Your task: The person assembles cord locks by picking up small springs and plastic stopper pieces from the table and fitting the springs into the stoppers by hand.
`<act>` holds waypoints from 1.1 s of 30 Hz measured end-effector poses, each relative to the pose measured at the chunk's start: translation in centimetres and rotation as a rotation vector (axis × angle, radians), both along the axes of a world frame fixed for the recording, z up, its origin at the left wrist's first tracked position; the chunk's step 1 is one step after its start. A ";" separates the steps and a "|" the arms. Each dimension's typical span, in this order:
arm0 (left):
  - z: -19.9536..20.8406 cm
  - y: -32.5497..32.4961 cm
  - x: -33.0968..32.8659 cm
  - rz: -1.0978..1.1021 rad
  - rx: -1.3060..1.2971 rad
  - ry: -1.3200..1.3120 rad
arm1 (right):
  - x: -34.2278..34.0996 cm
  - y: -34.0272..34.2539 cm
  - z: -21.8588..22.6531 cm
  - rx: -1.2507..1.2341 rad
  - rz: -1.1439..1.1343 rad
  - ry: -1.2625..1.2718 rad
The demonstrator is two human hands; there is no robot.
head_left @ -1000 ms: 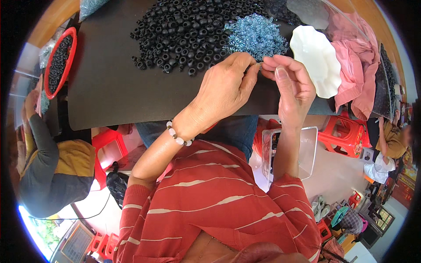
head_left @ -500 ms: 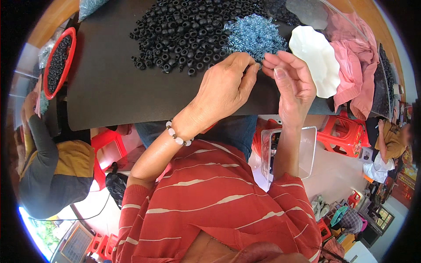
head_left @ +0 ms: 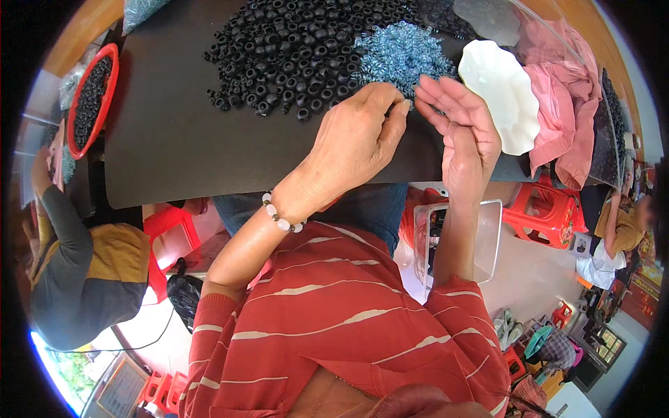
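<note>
Since the earlier frame, the right hand [head_left: 465, 139] had been opened, its palm turned toward the left hand [head_left: 355, 143], where the fingertips of both had been pinched together before; little else was shifted. The left grip was seen curled nearly shut, thumb hidden, and whether a small piece was pinched in it could not be told; nothing was seen held in the flat, open right grip. The pile of blue rings [head_left: 403, 54] lay on the black surface [head_left: 174, 139] at twelve o'clock of the hands, just beyond the fingertips, with the larger heap of black rings [head_left: 300, 49] touching it at ten o'clock. Both heaps were judged large, so most of the sorting seemed left undone. A white scalloped dish [head_left: 502, 94] lay at two o'clock, pink cloth [head_left: 564, 104] beyond it, and a red tray [head_left: 90, 101] of black pieces at nine o'clock. A clear bin [head_left: 488, 237] sat below the edge.
</note>
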State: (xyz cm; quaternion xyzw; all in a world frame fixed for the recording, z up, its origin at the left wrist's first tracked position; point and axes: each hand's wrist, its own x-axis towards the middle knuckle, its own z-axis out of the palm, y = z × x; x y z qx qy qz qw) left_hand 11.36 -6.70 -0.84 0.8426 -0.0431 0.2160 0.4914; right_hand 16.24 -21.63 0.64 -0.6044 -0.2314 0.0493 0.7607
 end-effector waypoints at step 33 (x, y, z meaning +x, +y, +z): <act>-0.1 0.0 0.0 0.004 -0.010 -0.020 | 0.2 -1.0 -1.4 0.043 0.068 -0.052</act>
